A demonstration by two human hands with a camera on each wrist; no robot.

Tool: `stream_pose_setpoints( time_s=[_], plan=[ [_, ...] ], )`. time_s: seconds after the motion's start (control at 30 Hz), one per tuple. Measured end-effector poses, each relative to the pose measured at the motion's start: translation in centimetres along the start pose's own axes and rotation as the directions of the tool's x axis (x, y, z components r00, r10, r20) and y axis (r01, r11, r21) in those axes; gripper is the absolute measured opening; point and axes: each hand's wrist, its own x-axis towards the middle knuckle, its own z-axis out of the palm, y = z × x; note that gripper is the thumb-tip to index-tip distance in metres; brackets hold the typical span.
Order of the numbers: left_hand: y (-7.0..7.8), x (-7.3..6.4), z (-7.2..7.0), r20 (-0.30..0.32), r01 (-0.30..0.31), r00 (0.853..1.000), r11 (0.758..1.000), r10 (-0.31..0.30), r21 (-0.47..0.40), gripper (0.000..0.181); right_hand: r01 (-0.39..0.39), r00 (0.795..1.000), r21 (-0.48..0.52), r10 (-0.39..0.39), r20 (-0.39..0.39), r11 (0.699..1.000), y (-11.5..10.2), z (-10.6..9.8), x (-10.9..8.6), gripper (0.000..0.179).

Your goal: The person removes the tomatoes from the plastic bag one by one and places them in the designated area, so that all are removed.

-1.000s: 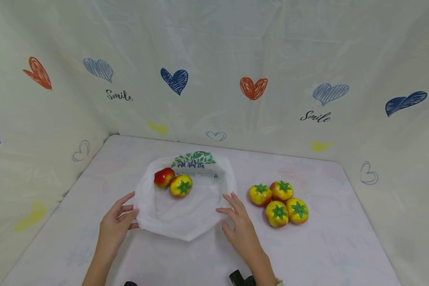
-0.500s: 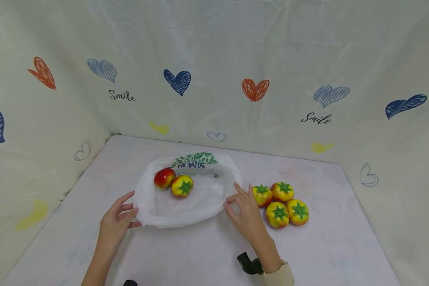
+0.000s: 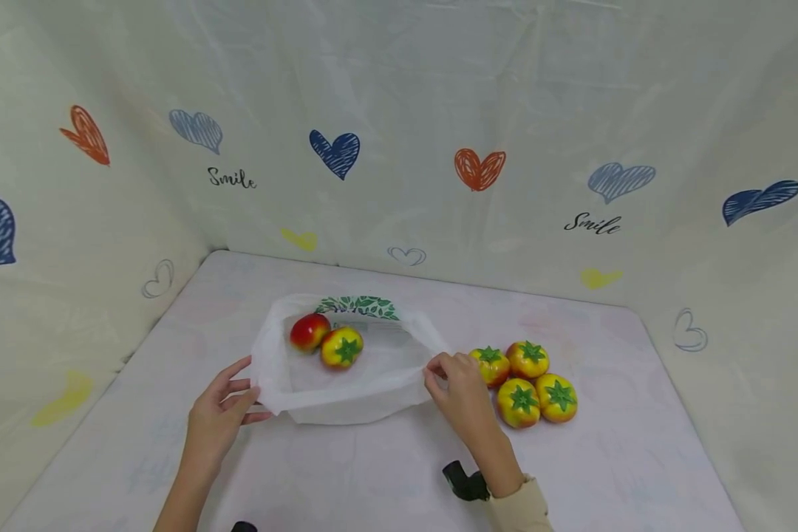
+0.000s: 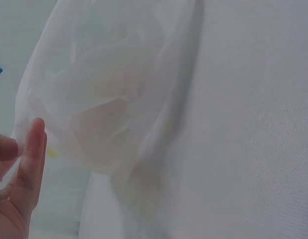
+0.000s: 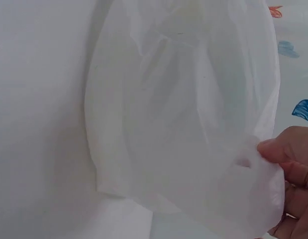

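A white plastic bag (image 3: 359,406) with green leaf print lies on the table, its mouth spread wide. Inside it sit a red-and-yellow toy persimmon (image 3: 309,332) and a yellow one (image 3: 342,348) with a green star-shaped calyx, side by side. At the bag's left rim, my left hand (image 3: 216,414) pinches the plastic between thumb and fingers. My right hand (image 3: 462,391) grips the right rim, stretching it into a corner; the right wrist view shows the thumb pressed on the film of the bag (image 5: 178,124). In the left wrist view the fruit shows only dimly through the bag (image 4: 104,99).
Several more yellow toy persimmons (image 3: 522,399) stand in a cluster just right of my right hand. The white table (image 3: 612,458) ends at a curtain (image 3: 399,96) printed with hearts. A black strap mount (image 3: 465,480) sits at my right wrist.
My right hand has moved right along the rim from loosely spread fingers to a grip on the bag. The near rim has lifted and straightened. My left hand stays at the left rim.
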Motion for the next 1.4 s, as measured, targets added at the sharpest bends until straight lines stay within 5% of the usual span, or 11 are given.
stream_pose_setpoints(
  time_s=[0.23, 0.8, 1.17, 1.4],
  plan=[
    [0.1, -0.1, 0.3, 0.001, 0.0, 1.0, 1.0, 0.0, 0.011, 0.051, 0.079, 0.997, -0.033, -0.08, -0.015, 0.996, -1.4, 0.2, 0.7, 0.013],
    [0.5, -0.3, 0.8, -0.022, 0.005, 1.0, 0.998, -0.003, 0.055, 0.05, 0.223, 0.96, 0.191, -0.249, 0.127, 0.956, -6.4, 3.7, 1.7, 0.019],
    [-0.1, -0.1, 1.0, -0.033, -0.015, 0.999, 0.999, 0.016, 0.032, 0.05, 0.027, 0.955, 0.164, -0.074, 0.287, 0.986, -8.1, 5.3, 3.3, 0.034],
    [0.2, -0.1, 1.0, -0.016, -0.029, 0.999, 1.0, 0.028, -0.008, 0.049, -0.011, 0.945, 0.068, -0.011, 0.326, 0.998, -7.5, 7.1, 4.5, 0.049]
  ],
)
